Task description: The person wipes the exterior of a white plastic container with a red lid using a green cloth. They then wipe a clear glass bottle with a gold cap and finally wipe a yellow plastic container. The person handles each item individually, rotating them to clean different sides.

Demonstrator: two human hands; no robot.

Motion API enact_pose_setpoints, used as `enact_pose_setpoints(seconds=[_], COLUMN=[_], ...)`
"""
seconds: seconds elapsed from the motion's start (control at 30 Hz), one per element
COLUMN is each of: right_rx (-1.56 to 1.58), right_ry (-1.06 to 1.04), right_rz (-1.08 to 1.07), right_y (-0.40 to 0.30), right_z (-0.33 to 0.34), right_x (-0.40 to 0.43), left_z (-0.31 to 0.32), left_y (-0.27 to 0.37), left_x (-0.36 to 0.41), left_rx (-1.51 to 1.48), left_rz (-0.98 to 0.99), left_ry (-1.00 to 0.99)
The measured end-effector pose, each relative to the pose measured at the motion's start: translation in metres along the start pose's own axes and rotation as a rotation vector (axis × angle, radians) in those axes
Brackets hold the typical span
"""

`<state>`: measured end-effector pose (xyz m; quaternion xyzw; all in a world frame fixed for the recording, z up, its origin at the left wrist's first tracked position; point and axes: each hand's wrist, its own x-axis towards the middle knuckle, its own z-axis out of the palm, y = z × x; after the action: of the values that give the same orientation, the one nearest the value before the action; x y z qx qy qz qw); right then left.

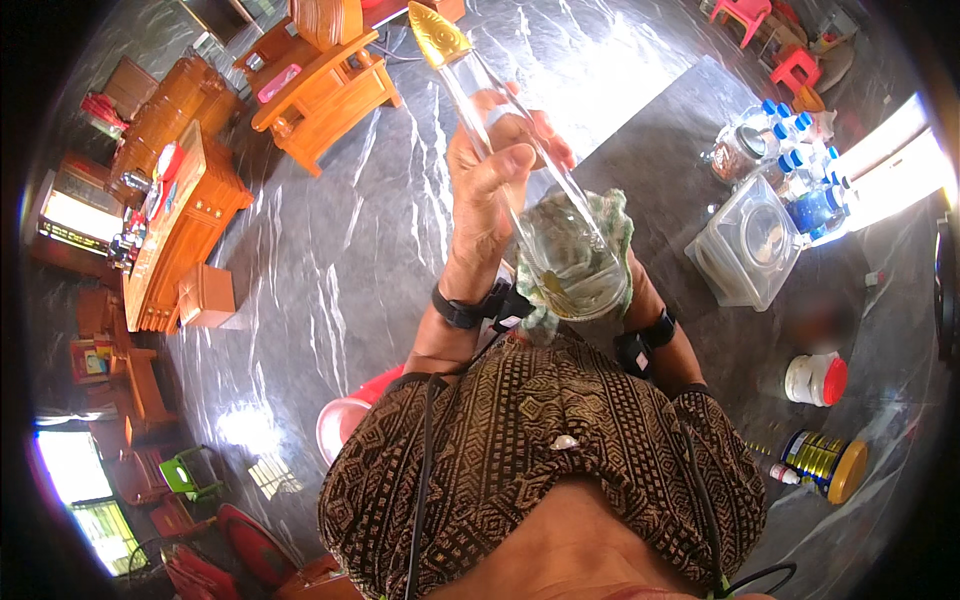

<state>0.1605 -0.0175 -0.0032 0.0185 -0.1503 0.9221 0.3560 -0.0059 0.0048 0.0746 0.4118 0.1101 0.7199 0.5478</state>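
My left hand (491,161) grips a tall clear bottle (559,180) by its narrower upper part, the fingers showing through the transparent wall. A gold embossed, pointed cap (439,36) tops it, tilted away to the upper left. The wide base points towards my chest. Around that base bunches a green-and-white cloth (616,217), held up by my right hand, whose fingers are hidden behind cloth and bottle. Only the right wrist (643,296) and forearm show. Each wrist wears a black strap with a small device.
On the dark marbled floor at right stand a clear plastic box (742,247), several blue-capped bottles (814,206), a red-lidded tub (806,380) and a yellow-lidded tin (817,463). Wooden furniture (330,97) lines the left. A pink basin (341,424) sits by my left elbow.
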Motion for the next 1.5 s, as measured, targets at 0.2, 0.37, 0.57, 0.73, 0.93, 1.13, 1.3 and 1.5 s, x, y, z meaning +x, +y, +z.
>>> enact_pose_setpoints(seconds=[0.2,0.37,0.57,0.73,0.93,1.13,1.3,1.5], right_rx=[-1.019,-0.523,-0.299,-0.318,-0.456,-0.483,-0.682,-0.872], right_ry=[0.15,0.452,0.598,0.766,0.9,0.935,0.91,1.114], right_rz=[-0.349,-0.218,-0.209,-0.291,-0.45,-0.562,-0.84,-1.215], right_y=[0.011,0.005,-0.002,-0.003,-0.001,0.013,0.035,0.05], right_z=[0.043,0.026,-0.01,-0.019,-0.04,-0.028,-0.014,-0.019], right_x=[-0.021,-0.01,-0.007,-0.01,-0.029,-0.057,-0.083,-0.121], left_z=[-0.022,0.0,0.005,0.007,0.016,0.017,0.035,0.067], left_y=[0.003,0.0,-0.023,-0.039,-0.052,-0.076,-0.098,-0.11], left_x=[0.002,-0.003,-0.011,-0.017,-0.018,-0.024,-0.041,-0.072], left_rx=[0.074,0.253,0.399,0.528,0.508,0.469,0.356,0.377], left_rz=[0.145,0.233,0.315,0.333,0.296,0.313,0.185,0.082], left_ry=[0.018,0.041,-0.032,-0.093,-0.134,-0.107,-0.077,-0.217])
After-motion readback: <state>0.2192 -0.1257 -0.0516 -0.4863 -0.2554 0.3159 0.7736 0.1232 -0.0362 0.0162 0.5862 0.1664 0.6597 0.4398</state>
